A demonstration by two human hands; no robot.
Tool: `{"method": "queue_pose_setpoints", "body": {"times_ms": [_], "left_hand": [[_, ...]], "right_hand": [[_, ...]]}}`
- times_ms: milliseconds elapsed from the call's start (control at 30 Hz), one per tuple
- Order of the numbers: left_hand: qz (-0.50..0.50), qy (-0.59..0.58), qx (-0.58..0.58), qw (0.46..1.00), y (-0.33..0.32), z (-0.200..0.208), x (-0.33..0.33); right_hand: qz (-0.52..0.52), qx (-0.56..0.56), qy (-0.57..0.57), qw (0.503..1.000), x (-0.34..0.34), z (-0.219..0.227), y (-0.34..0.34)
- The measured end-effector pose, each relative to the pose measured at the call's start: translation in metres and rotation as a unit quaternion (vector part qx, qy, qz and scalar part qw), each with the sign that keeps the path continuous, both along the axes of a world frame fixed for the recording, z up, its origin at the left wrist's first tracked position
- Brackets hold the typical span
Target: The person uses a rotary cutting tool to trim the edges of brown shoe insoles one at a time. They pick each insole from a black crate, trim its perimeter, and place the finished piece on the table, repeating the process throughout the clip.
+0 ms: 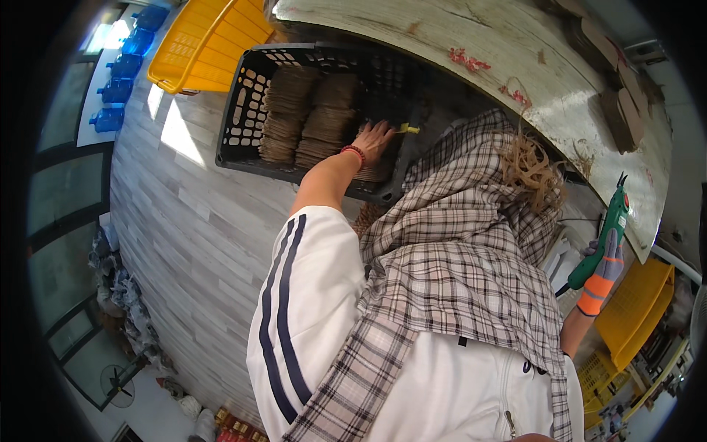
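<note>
My bare left hand point(375, 142), with a red bead bracelet at the wrist, reaches into a black plastic crate point(239, 110). Its fingers are apart and rest on a stack of thin brown pieces point(368, 171) at the crate's right side. Two more packed rows, a left row point(283, 110) and a middle row point(328, 110), stand beside it. My right hand point(607, 267), in a grey and orange glove, is closed around green electric scissors point(610, 236). Their dark pointed blades point up beside the table edge, apart from any material.
A pale worktable point(442, 29) carries red scraps point(468, 60) and dark brown shaped pieces point(622, 110). Brown fibres point(534, 173) lie tangled on my checked apron point(456, 272). Yellow baskets stand behind the crate point(210, 44) and at the right point(637, 309). Blue water bottles point(121, 66) line the far left.
</note>
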State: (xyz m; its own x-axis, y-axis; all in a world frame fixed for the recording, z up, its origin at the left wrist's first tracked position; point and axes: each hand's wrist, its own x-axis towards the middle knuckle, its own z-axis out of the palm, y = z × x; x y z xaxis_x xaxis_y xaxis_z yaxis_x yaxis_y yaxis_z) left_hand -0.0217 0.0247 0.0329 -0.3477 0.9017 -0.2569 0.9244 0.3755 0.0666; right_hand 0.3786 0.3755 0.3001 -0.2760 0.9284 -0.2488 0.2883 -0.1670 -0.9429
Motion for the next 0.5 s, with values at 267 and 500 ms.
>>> {"method": "queue_pose_setpoints", "body": {"times_ms": [267, 500], "left_hand": [[0.007, -0.076, 0.001, 0.997, -0.003, 0.026, -0.008], [0.054, -0.131, -0.013, 0.990, -0.010, -0.020, -0.007]], "right_hand": [[-0.029, -0.010, 0.005, 1.000, 0.002, -0.009, 0.005], [-0.004, -0.001, -0.008, 1.000, -0.003, 0.001, 0.000]]}}
